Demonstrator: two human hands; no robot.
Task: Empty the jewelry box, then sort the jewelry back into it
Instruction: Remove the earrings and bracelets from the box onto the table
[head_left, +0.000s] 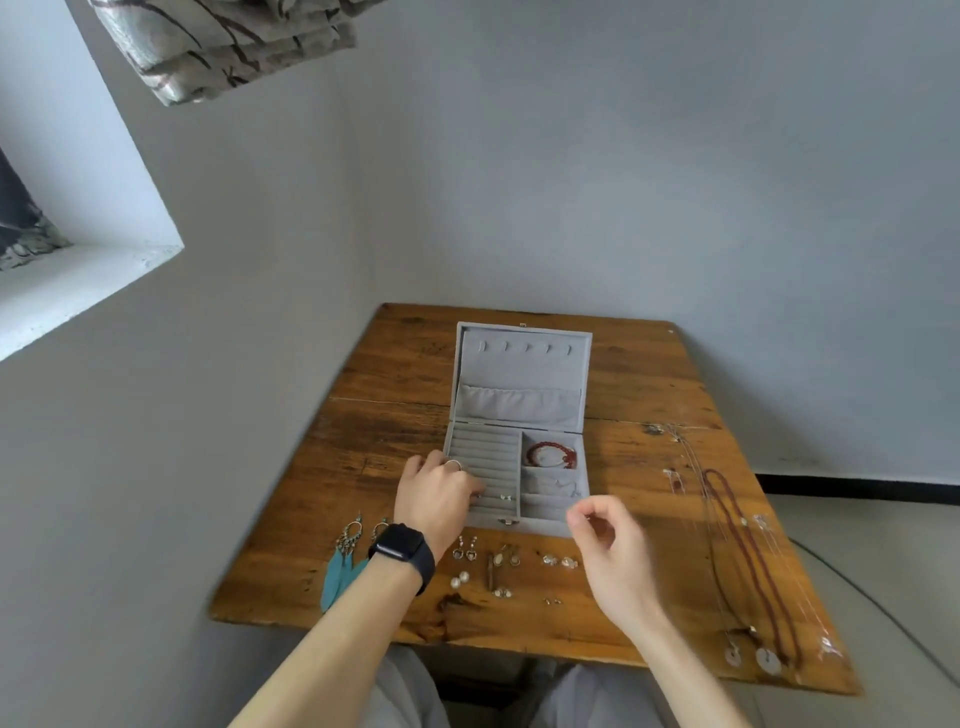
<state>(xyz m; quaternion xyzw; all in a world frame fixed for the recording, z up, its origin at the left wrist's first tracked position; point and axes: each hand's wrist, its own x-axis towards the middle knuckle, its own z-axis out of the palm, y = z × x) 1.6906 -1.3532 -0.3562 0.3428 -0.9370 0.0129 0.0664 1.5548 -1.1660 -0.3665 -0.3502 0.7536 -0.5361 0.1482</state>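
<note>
- Two feather earrings (337, 569), teal, lie at the front left of the table (395, 364), just left of the left wrist.
- Left hand (441, 493), with a watch (402, 551) on the wrist and a ring (453, 464) on one finger, rests on the box's ring rolls at front left. Fingers are curled down and the tips are hidden, so I cannot tell if they hold anything.
- Box (522, 364) sits open mid-table with the lid leaning back. Ring rolls are on the left, compartments on the right.
- Studs (506, 497) sit in the rolls just right of the left hand.
- Bracelet (550, 454), red, is in the back right compartment.
- Small earrings (506, 564) lie in loose rows on the table in front of the box, between the arms.
- Right hand (608, 540) hovers over the box's front right corner. Thumb and forefinger tips are together and the other fingers curled; possibly pinching a tiny piece, but it is blurred.
- Necklaces (748, 561) are laid lengthwise along the right edge, well apart from the box.
</note>
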